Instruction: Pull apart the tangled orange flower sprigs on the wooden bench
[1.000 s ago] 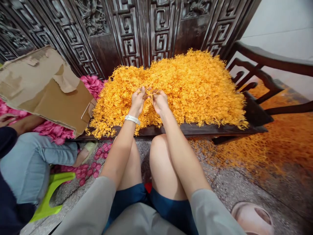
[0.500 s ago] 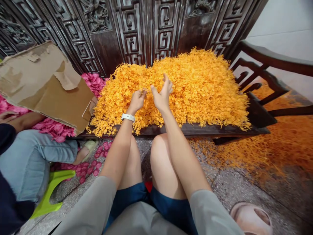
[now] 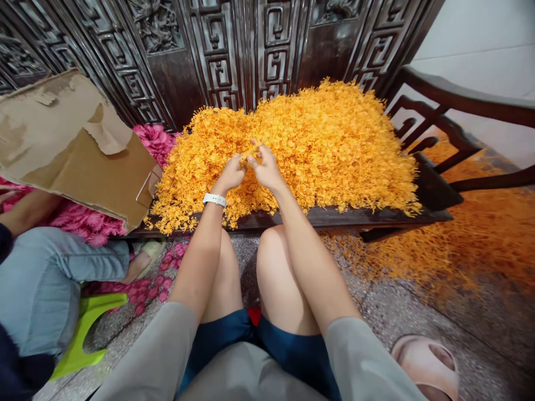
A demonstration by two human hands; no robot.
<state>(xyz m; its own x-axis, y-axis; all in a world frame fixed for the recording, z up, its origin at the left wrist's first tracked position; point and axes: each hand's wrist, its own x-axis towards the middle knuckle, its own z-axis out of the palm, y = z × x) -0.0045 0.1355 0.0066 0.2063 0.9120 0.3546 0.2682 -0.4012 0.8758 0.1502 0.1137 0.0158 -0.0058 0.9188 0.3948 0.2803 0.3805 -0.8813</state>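
Note:
A large heap of yellow-orange artificial flower pieces [image 3: 334,150] covers the dark wooden bench before me. Over its front left part, my left hand [image 3: 231,174] is closed in a pinch on a small yellow flower piece [image 3: 249,152], with a white band on that wrist. Close beside it, my right hand [image 3: 267,169] has its thumb and bent fingers around the same yellow bit, their tips almost meeting the left fingers. Whether one piece or more lies between the hands is hard to make out against the heap.
Left of the heap, a torn cardboard piece [image 3: 79,150] leans over pink flower pieces [image 3: 96,225]. A seated person in jeans [image 3: 37,284] is at the left, by a green stool [image 3: 83,328]. Orange stems [image 3: 480,239] lie on the floor at right, beyond the bench arm [image 3: 455,94].
My right hand has moved left toward my left hand, and its outstretched fingers have bent in around the yellow piece. My left hand stays almost in place. The view has shifted slightly.

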